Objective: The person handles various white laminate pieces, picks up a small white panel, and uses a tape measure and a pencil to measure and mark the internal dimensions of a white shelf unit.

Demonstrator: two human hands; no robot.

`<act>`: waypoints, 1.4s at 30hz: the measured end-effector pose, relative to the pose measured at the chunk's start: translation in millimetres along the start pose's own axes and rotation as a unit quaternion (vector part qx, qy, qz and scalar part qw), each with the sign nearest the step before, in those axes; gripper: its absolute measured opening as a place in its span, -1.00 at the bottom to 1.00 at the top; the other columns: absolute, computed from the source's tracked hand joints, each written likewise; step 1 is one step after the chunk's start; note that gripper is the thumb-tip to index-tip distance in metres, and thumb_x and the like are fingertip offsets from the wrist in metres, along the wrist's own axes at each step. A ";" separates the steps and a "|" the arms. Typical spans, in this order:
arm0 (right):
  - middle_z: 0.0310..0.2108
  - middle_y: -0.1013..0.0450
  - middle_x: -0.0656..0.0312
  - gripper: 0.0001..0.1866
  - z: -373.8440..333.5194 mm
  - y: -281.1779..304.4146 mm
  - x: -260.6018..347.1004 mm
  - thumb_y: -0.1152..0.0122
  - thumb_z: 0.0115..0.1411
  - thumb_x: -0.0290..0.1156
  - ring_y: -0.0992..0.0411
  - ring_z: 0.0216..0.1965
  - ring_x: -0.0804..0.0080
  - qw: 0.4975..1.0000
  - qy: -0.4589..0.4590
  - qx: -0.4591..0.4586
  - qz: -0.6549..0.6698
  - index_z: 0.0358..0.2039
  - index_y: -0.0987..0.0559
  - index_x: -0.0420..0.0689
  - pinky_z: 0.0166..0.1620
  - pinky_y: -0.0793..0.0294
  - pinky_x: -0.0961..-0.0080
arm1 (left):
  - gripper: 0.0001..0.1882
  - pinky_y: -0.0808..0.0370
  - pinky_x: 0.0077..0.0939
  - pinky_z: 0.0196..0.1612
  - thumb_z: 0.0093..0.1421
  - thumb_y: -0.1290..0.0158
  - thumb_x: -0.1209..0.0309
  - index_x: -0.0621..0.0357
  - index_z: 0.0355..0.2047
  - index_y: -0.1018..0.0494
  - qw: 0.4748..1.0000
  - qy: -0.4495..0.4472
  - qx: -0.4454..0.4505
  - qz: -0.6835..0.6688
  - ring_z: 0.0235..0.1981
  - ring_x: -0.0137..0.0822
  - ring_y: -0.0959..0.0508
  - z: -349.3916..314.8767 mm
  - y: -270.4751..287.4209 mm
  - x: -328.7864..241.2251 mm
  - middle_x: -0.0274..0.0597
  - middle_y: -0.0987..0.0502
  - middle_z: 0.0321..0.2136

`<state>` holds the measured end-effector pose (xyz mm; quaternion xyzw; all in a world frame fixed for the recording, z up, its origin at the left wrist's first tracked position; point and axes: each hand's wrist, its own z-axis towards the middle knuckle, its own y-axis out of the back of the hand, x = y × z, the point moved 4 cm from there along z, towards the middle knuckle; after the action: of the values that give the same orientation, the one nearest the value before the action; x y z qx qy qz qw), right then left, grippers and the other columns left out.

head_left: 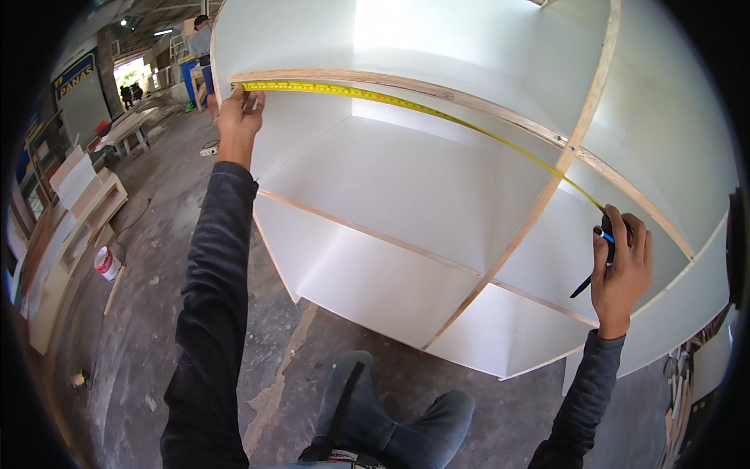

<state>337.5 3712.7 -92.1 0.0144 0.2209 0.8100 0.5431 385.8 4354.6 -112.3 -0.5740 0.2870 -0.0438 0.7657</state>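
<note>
A yellow tape measure (375,96) is stretched across the front of a large white cabinet (406,180) with bare wood edges. My left hand (240,119) pinches the blade's end at the left end of an upper shelf edge (469,102). From there the blade runs right along that edge, then drops below it and crosses the upright divider (553,184). My right hand (625,266) is closed around the dark tape case, mostly hidden by the fingers. A blue and black piece (602,234) and a black strip (580,288) stick out beside its fingers; I cannot tell what the blue piece is.
My knees (383,414) are below the cabinet, over the stained concrete floor (195,273). Left stand wooden panels (78,211), a paint can (107,263) and a work table (129,129). Another person (201,39) is behind the cabinet's left side. Wood strips (680,399) lean at lower right.
</note>
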 end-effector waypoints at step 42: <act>-0.34 -0.42 0.28 -0.74 37.1 0.1 -12.8 -0.23 0.16 -0.16 -0.39 -0.32 0.40 0.998 0.007 -0.051 -0.042 -0.15 -0.64 0.11 -0.35 -0.43 0.45 | -0.76 -0.58 -0.56 -0.22 0.33 -0.04 0.45 0.30 -0.04 -0.40 0.980 -0.004 0.113 0.165 -0.17 -0.26 -0.61 65.5 18.9 -31.2 -0.08 -0.56 -0.17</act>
<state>352.4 3714.0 -55.9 -0.0279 0.1832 0.7970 0.5748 386.9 4429.3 -105.7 -0.4287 0.3675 0.0535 0.8236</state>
